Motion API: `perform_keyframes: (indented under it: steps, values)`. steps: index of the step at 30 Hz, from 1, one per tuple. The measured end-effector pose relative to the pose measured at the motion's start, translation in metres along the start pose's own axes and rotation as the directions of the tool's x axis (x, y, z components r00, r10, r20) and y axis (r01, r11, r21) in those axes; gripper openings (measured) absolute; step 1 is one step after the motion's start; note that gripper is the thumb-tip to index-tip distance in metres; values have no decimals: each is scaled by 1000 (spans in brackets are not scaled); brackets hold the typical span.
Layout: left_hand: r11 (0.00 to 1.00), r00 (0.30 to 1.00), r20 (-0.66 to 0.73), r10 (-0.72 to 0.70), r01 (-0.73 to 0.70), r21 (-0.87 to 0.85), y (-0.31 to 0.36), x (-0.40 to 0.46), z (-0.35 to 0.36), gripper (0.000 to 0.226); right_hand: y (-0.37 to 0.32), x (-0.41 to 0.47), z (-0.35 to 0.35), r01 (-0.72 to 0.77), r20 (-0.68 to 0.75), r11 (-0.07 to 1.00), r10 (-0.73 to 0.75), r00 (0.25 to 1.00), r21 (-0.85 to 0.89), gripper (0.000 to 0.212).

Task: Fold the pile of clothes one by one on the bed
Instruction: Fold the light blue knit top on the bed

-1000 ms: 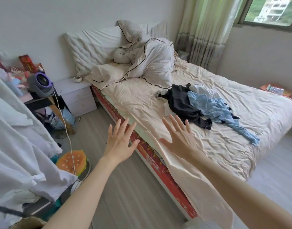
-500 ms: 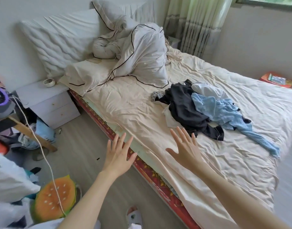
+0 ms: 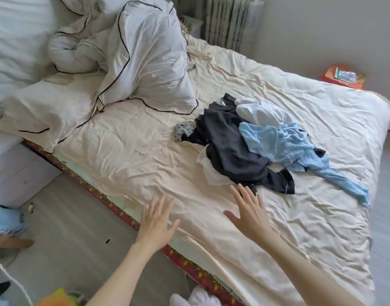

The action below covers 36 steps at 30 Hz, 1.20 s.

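Both hands, left hand (image 3: 155,221) and right hand (image 3: 250,214), spread flat, holding nothing, near the clothes pile (image 3: 251,146) on the bed (image 3: 127,151).

Messy bed (image 3: 127,151), cream sheet all wrinkled
Pile of clothes (image 3: 251,149) sits mid-bed, bunched-up duvet (image 3: 143,58) and a pillow (image 3: 50,111) near the head end.

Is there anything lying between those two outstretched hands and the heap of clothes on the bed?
Nothing visible. Only bare, wrinkled cream bedsheet lies between the open left hand, the open right hand and the pile of dark, white and light blue clothes. The right hand's fingertips are nearly at the pile's dark edge.
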<state>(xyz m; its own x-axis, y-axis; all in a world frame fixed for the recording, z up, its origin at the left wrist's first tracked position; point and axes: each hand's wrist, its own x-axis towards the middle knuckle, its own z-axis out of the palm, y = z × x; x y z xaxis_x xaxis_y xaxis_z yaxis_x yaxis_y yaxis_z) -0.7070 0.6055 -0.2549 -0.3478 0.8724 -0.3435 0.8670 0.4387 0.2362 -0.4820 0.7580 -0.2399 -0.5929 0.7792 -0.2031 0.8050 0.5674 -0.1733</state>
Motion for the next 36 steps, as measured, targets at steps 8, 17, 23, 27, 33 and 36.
perform_keyframes:
  steps: [8,17,23,27,33,36]
  values:
    - [990,991,50,124,-127,60,40,187,-21,64,83,155,-9,-157,-5,985,158,987,76,67]
    - [935,939,103,329,-339,102,125,331,17,64,160,290,11,-273,-27,944,283,959,186,56]
    - [920,886,325,332,-380,94,139,371,48,61,181,328,41,-270,-39,948,280,959,170,37]
    - [958,853,440,282,-277,-76,135,374,45,52,179,322,50,-332,-104,886,382,918,324,17]
    - [413,908,419,-13,386,-825,161,360,8,42,132,262,40,-142,-237,825,316,919,548,7]
    - [206,856,512,74,489,-847,171,347,-12,42,106,234,25,-61,-268,779,287,920,625,7]
